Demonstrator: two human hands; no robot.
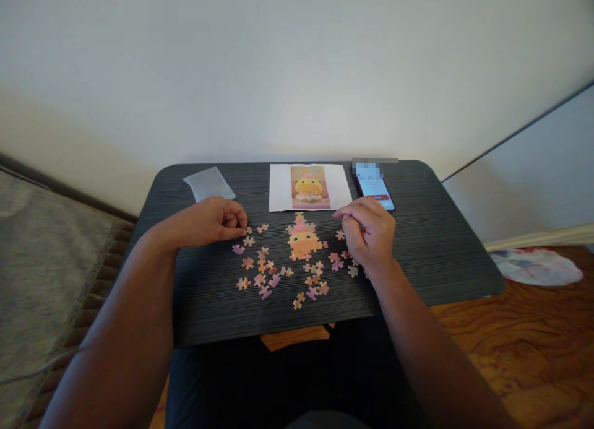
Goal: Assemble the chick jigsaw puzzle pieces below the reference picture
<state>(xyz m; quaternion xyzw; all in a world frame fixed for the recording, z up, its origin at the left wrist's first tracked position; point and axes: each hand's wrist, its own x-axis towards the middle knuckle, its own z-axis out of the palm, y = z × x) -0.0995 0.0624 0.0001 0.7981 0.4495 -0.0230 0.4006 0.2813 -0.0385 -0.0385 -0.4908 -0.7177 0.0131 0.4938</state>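
Observation:
My left hand is closed at the left of the loose pieces, its thumb and index finger pinching a small puzzle piece at the fingertips. Over the right-hand pieces is my right hand, index finger reaching left, thumb lowered and the other fingers curled; nothing shows in it. Between the hands lies a partly joined puzzle, a yellow character in a pink hat. Loose puzzle pieces are scattered left of and below it. More pink pieces lie beside my right hand, which partly covers some.
Behind the puzzle, a white sheet with a printed reference picture lies on the dark table. A phone with a lit screen is at its right, and a translucent bag at its left. A wall borders the table's back edge.

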